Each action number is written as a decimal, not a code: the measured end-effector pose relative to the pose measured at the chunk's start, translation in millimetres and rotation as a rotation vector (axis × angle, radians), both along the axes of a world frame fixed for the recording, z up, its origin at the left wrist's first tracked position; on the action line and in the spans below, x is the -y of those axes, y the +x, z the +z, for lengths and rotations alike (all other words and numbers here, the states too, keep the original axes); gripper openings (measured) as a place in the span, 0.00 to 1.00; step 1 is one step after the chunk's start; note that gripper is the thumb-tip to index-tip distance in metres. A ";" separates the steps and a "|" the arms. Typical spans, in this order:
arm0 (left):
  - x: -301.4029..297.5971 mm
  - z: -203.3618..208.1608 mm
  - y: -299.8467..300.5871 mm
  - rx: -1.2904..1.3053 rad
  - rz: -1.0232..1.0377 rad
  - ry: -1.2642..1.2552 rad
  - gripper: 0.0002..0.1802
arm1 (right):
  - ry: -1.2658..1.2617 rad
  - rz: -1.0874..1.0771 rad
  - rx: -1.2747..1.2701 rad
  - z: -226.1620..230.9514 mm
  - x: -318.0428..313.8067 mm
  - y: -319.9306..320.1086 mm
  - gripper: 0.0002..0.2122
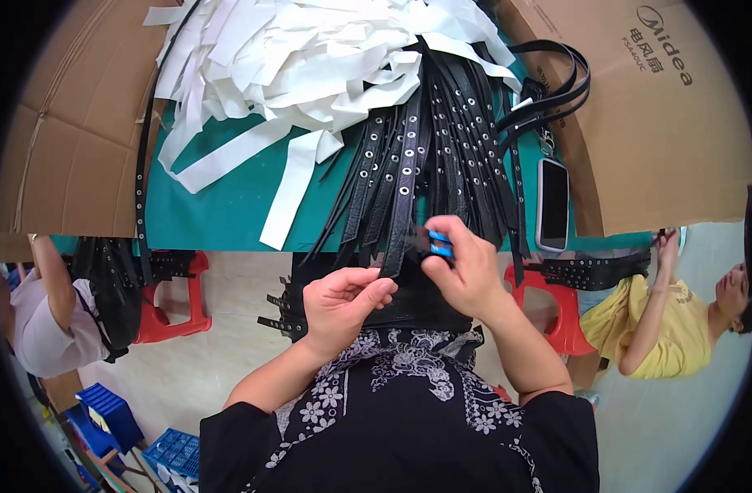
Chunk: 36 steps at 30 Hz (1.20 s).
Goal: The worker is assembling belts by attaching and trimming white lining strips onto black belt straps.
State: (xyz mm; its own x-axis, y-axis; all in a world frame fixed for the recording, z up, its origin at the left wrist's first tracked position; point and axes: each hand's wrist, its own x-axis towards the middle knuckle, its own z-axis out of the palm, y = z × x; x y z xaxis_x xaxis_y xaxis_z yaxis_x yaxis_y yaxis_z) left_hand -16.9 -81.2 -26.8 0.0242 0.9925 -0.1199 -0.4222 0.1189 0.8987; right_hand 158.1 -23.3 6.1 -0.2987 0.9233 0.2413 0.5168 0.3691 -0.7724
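Note:
My left hand point(347, 302) pinches the near end of a black belt strap point(404, 181) lined with silver eyelets. The strap runs away from me over the table edge into a thick bundle of similar eyeleted straps point(466, 123). Closed in my right hand point(466, 267) is a pair of small thread snips point(440, 244) with blue and black handles. Their blurred metal tips point left, beside the strap; whether they touch it I cannot tell. More black straps point(289, 316) lie across my lap below the table edge.
White fabric strips point(310, 57) heap at the back of the green tabletop point(228, 226). Cardboard point(72, 123) flanks the left, and a cardboard box point(663, 123) the right. A phone point(552, 204) lies at the right edge. Co-workers sit on both sides, near red stools point(187, 304).

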 end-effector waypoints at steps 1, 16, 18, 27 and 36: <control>-0.5 5.0 -2.9 -0.041 0.007 0.047 0.07 | 0.130 0.061 0.025 2.3 -0.9 4.6 0.12; -5.4 33.9 3.2 -0.098 -0.022 0.072 0.05 | 0.273 0.292 0.381 49.5 -13.1 19.5 0.12; -5.1 31.6 4.2 -0.093 -0.028 0.056 0.05 | 0.262 0.318 0.398 49.7 -15.8 21.9 0.12; -4.4 27.0 3.4 -0.104 -0.034 0.025 0.05 | 0.329 0.386 0.413 44.3 -20.0 19.4 0.12; -3.9 25.4 0.7 -0.066 -0.034 -0.014 0.05 | 0.336 0.381 0.399 37.0 -22.0 16.6 0.12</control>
